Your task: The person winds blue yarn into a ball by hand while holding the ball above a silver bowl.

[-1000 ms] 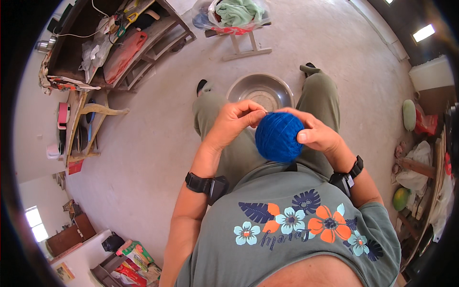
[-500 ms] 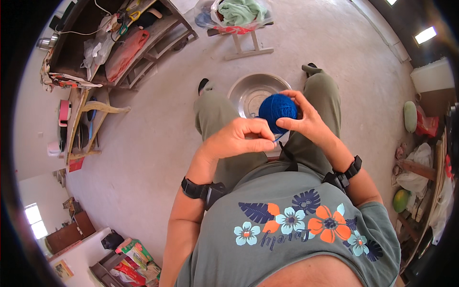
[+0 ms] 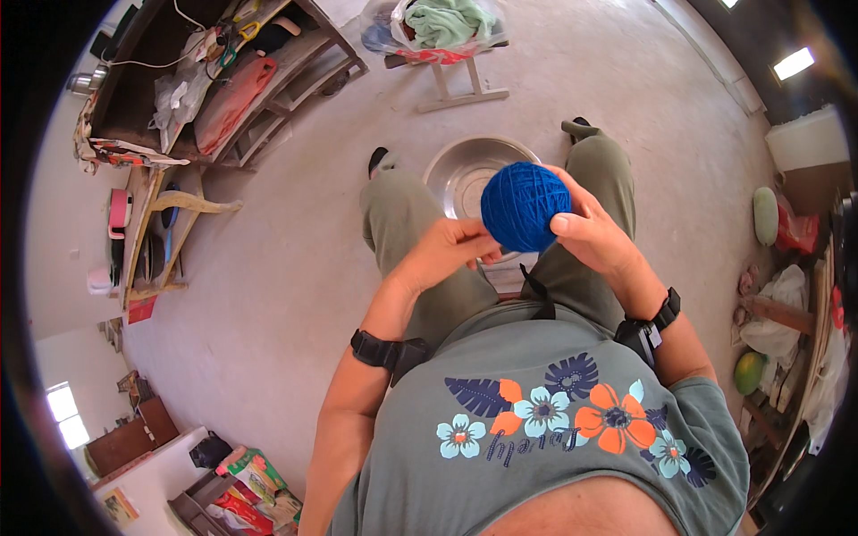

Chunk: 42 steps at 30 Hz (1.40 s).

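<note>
A ball of bright blue yarn (image 3: 525, 207) is held up over my lap, between my knees. My right hand (image 3: 594, 228) is closed round its right side, the thumb on the near face and the other fingers mostly behind it. Against the ball's lower left edge is my left hand (image 3: 451, 248), its fingers curled in a pinch and their tips partly hidden. The yarn strand seen in that pinch a moment ago does not show clearly now.
Beyond the ball, a round metal basin (image 3: 447, 174) rests on the floor between my feet. Farther off is a small bench (image 3: 460, 98) bearing a bag of cloth (image 3: 447, 25). A wooden cabinet (image 3: 295, 94) lies far left; gourds (image 3: 765, 214) and bags line the right side.
My left hand has moved from in front of the ball to its lower left edge. The ball and my right hand have shifted slightly right, and the ball is turned differently.
</note>
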Each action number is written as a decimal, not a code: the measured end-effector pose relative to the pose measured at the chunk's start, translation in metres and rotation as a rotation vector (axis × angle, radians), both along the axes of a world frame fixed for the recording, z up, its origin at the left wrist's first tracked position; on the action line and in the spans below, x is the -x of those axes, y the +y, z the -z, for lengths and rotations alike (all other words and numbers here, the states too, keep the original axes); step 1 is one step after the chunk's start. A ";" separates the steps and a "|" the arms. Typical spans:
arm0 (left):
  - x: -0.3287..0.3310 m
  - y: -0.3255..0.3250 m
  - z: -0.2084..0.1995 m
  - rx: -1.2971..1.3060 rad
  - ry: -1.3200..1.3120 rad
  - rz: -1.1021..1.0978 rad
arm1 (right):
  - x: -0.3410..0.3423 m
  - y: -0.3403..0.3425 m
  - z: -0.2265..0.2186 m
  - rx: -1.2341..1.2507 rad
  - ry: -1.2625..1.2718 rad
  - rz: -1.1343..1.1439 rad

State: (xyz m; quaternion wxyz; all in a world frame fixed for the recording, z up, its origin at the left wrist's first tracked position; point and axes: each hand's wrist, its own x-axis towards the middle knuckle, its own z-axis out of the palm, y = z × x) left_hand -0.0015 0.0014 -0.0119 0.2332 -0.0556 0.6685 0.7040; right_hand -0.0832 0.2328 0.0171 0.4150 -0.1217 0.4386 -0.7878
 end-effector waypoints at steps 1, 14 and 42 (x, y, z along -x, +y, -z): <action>-0.003 0.002 0.000 0.020 -0.044 0.051 | 0.001 -0.003 0.001 -0.007 0.032 0.056; 0.008 -0.011 -0.051 0.066 0.311 0.259 | -0.003 -0.005 0.014 -0.479 0.370 -0.033; 0.009 -0.002 -0.008 0.051 0.068 -0.131 | 0.000 0.000 0.001 0.088 -0.079 0.011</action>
